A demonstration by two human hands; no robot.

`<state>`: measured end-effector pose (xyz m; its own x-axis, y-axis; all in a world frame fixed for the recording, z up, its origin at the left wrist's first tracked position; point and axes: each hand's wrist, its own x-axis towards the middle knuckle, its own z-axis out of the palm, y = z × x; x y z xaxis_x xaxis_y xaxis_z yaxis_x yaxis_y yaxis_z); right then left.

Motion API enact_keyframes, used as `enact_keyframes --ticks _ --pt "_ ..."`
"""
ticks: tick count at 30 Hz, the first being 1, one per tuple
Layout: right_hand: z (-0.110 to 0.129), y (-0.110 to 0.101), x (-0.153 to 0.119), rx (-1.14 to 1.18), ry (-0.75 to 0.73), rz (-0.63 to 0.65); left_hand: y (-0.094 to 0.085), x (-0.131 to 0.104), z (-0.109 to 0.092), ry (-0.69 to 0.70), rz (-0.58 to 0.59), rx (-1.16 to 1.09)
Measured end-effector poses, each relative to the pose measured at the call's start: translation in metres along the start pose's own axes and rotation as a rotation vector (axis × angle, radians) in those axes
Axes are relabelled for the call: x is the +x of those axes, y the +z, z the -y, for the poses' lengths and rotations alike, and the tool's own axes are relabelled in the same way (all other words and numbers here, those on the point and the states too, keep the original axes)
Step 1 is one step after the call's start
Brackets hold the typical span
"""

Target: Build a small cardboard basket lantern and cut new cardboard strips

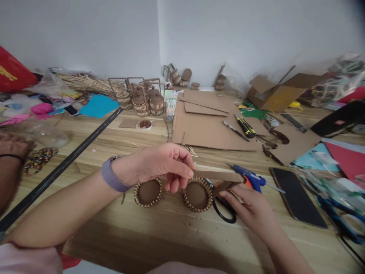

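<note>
My left hand (173,169), with a purple band at the wrist, pinches the left end of a narrow brown cardboard strip (218,176). The strip's folded right end is held in the fingers of my right hand (245,199). Beneath the strip, on the wooden table, sits a round brown piece rimmed with small light sticks (198,195). A similar round piece (148,192) lies to its left, under my left wrist. Black-handled scissors (228,217) lie partly hidden by my right hand, and a blue glue gun (251,179) rests just behind it.
Large cardboard sheets (199,131) carry a yellow-black cutter (245,127) and a pen. A phone (296,196) lies at the right. Small lidded baskets (141,104) stand behind. A black strip (65,161) crosses the left side, beyond which another person's hand (13,148) shows.
</note>
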<state>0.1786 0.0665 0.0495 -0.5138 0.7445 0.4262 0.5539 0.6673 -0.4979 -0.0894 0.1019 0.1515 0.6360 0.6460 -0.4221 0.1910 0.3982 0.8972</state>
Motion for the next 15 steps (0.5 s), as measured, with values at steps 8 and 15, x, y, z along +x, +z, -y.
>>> enact_keyframes --ticks 8,15 --pt "-0.001 0.001 0.001 0.022 0.004 -0.019 0.021 -0.033 0.006 0.244 -0.326 0.055" --pt "0.001 0.002 0.001 0.058 0.008 -0.030 0.090 -0.001 0.079 0.354 -0.416 0.140"
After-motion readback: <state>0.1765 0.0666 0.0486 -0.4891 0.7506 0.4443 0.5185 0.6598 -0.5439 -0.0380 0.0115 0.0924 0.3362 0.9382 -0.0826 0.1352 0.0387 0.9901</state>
